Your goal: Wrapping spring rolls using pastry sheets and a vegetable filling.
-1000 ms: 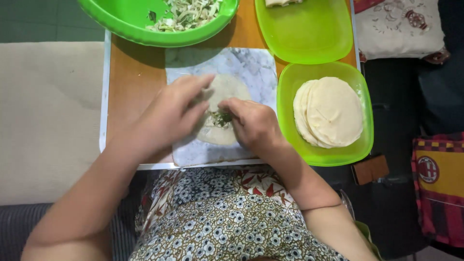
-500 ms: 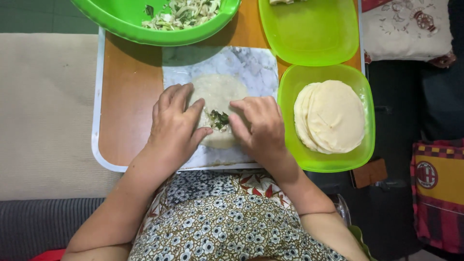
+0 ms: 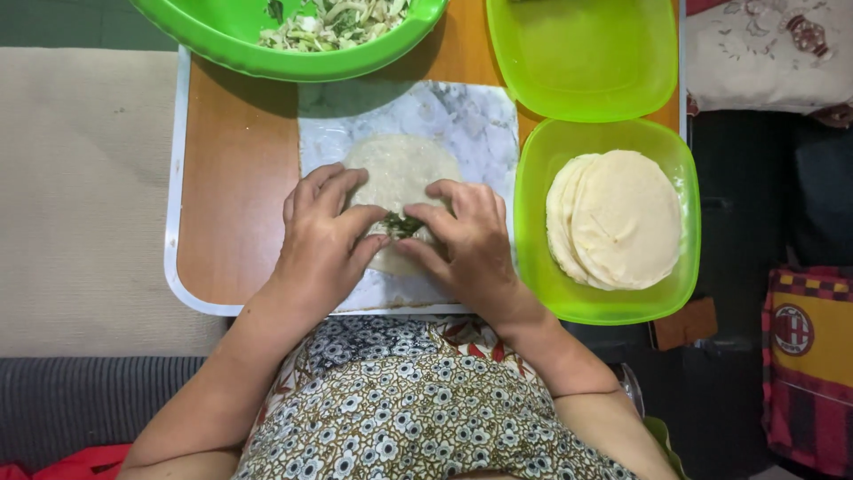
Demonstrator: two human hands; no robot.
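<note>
Seen from above, near the front edge of a small wooden table [image 3: 231,196] with a white rim: a patterned floral dress [image 3: 418,400] at the bottom of the view. Just beyond, left hand [image 3: 324,244] and right hand [image 3: 466,244] pressed down side by side on a marbled plastic mat [image 3: 462,116], fingers curled and pinching the near edge of a thin round dough wrapper [image 3: 400,164] up over a small heap of chopped green filling [image 3: 402,225]. Wrapper pale, soft and matte, lying flat at the mat's middle, its fold line running left to right, open half stretching toward the table's far edge. At the table's right edge, level with the hands: a glossy lime-green plastic container [image 3: 533,267], rounded square, holding a stack of round wrappers [image 3: 617,218], smooth and cream-coloured. Beyond it, at the far right corner, a second green container [image 3: 577,62] of the same make. At the far edge, left of centre, a round green bowl [image 3: 222,36] of shredded vegetable mix [image 3: 333,18], white and green.
</note>
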